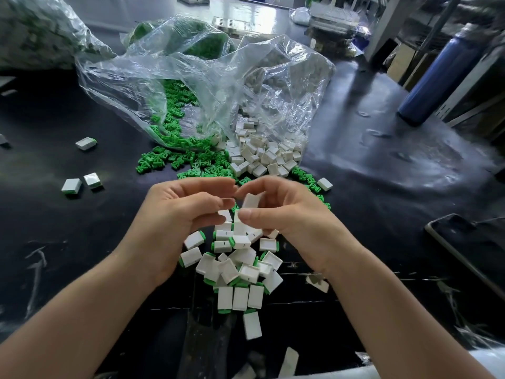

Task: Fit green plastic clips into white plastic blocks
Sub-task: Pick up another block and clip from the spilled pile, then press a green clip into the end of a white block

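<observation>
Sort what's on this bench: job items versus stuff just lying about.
Job: loose green clips; loose white blocks; held block, pinched by right hand; finished blocks; clear bags.
Lying about: blue bottle; dark flat object.

The worktop is dark, smooth and glossy, scuffed with pale scratches. Thin clear plastic bags are crinkled and shiny; the white blocks and green clips look smooth, matt plastic.

Clips lie left of loose blocks on the table, behind the assembled pile.
</observation>
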Motion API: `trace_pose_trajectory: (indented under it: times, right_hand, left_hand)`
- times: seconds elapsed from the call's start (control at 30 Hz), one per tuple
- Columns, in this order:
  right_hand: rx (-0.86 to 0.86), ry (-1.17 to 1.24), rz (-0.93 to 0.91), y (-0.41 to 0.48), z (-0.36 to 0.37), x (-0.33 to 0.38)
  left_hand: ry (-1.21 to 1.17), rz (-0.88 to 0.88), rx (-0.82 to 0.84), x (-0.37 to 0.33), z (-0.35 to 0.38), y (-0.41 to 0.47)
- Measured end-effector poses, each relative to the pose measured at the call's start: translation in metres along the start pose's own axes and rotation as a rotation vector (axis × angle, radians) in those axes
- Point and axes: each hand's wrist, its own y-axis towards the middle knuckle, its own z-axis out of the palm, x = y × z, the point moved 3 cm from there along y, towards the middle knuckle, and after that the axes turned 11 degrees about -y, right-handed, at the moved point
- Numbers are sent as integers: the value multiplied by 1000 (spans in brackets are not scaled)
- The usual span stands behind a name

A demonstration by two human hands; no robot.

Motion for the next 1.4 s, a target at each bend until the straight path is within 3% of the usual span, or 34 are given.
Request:
trace_pose_trajectory:
  times: [0.13, 0.37, 0.5, 0.63, 0.8, 1.0, 1.17, 1.4]
  right_hand:
    - [-99, -159, -23, 2, -10, -3]
    - [60, -377, 39, 2, -8, -8]
    - [60, -450, 54, 2, -5, -8]
    - [-3, -456, 48, 4, -10, -9]
    - [-366, -713, 7, 15, -34, -13]
    - [-688, -905, 161, 26, -85, -37]
    - [-627, -945, 325, 33, -99, -64]
    - [-734, -858, 232, 35, -100, -67]
  left_hand:
    - [93, 42, -180, -3, -15, 10]
    - [347, 120, -246, 2, -23, 19]
    - [534, 168, -188, 6, -22, 19]
    - [803, 289, 8, 7, -11, 16]
    - [1149, 298, 137, 17, -10, 18]
    - [1175, 369, 5, 11, -12, 13]
    - [1143, 379, -51, 5, -13, 9]
    - [986, 461, -126, -2, -13, 8]
